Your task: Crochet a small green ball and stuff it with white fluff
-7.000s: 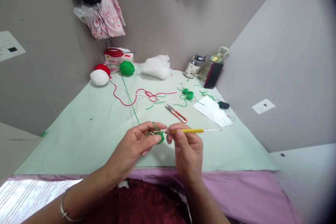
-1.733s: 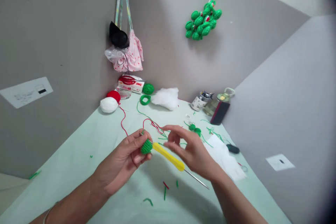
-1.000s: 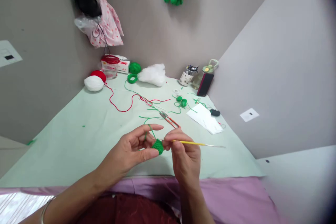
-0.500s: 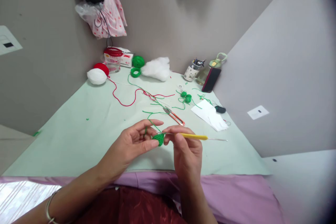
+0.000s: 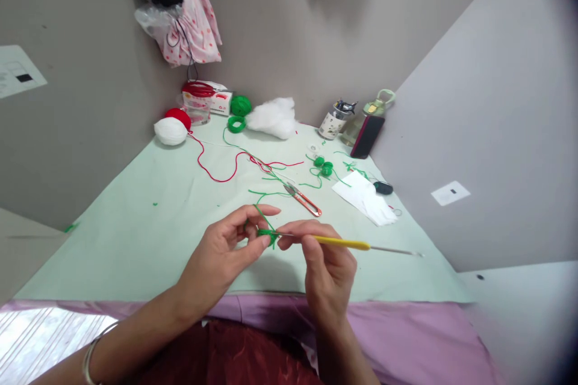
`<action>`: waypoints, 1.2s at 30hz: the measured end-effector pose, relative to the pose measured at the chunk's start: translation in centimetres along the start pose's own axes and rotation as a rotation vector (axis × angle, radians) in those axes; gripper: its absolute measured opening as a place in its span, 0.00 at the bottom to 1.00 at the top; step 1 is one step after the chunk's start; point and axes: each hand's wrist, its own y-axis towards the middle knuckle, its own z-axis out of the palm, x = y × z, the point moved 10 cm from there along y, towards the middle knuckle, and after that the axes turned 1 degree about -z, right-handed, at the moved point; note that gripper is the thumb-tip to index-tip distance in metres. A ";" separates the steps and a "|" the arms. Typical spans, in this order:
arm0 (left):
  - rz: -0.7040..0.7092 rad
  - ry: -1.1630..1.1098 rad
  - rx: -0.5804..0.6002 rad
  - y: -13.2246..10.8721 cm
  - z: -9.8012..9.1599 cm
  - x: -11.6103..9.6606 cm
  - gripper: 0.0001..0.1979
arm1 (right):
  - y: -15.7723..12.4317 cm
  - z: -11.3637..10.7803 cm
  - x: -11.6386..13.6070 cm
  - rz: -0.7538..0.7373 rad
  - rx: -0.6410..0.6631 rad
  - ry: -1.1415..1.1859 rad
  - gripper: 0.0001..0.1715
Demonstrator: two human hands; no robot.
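Observation:
Between its thumb and fingers, my left hand pinches a small green crochet piece. Green yarn runs from the piece up over the left index finger and back across the table. My right hand grips a crochet hook by its yellow handle, pen-like. One metal end of the hook meets the green piece; the other points out to the right. Exactly how the tip sits in the stitches is too small to make out. Just beyond the hands lie orange-handled thread snips.
White and red yarn balls sit at the back left, near a green yarn ball and white stuffing. Small green crochet balls, white paper, a pen cup and a phone are to the right.
My right hand has shifted slightly right and down, with the hook tilting lower at its free end. The green piece has turned in my left fingers and shows less of its face.

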 end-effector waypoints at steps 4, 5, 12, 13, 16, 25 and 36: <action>0.118 0.127 -0.085 -0.2 -0.3 -1.1 0.12 | -0.6 1.0 1.8 -0.223 0.107 -0.232 0.19; 0.149 0.145 -0.108 -0.3 -0.3 -1.4 0.12 | -0.9 1.4 2.0 -0.280 0.141 -0.300 0.21; -0.024 -0.120 -0.054 0.0 0.1 0.6 0.21 | -2.5 2.0 1.9 -0.451 0.075 -0.570 0.33; -0.039 -0.167 -0.034 0.1 0.3 0.7 0.22 | -2.2 1.8 1.7 -0.399 0.062 -0.499 0.31; -0.026 -0.205 -0.021 0.2 0.4 0.6 0.23 | -1.1 1.5 0.7 -0.167 0.071 -0.214 0.18; -0.149 -0.365 -0.023 0.3 0.9 1.4 0.26 | -2.9 2.4 2.7 -0.522 -0.009 -0.549 0.27; -0.227 -0.432 0.136 0.5 1.9 1.5 0.21 | 0.7 0.6 -0.1 -0.069 0.015 0.071 0.13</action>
